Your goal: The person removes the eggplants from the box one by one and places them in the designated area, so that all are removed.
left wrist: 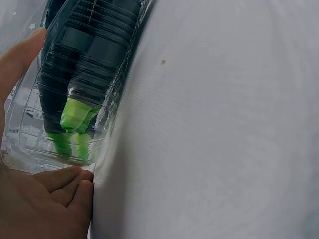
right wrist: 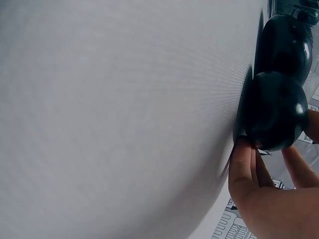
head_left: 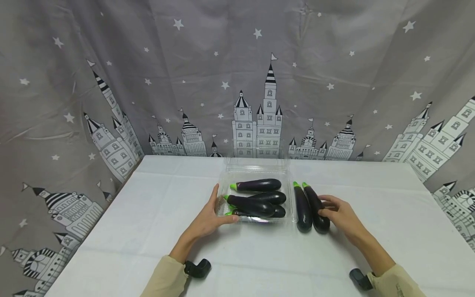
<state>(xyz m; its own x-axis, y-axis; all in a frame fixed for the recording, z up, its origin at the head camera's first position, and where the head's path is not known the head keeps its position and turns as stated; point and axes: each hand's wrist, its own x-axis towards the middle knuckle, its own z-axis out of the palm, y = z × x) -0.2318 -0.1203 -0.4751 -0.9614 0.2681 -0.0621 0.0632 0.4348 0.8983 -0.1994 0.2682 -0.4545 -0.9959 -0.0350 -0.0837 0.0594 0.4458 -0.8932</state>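
A clear plastic clamshell container (head_left: 291,206) stands on the white table with several dark eggplants (head_left: 259,185) lying in it, green stem ends to the left. My left hand (head_left: 208,218) rests against its front left corner, thumb along the front rim and fingers at the left side. In the left wrist view, green stems (left wrist: 76,115) show through the ribbed wall. Right of the container, two eggplants lie side by side, stems away from me. My right hand (head_left: 341,214) holds the outer eggplant (head_left: 316,208) from its right; the inner eggplant (head_left: 303,208) lies against it.
The container's open lid (head_left: 256,163) stands up at the back, close to the table's far edge. Behind hangs a grey curtain (head_left: 208,82) printed with castles and stars. White cloth (head_left: 259,260) covers the table.
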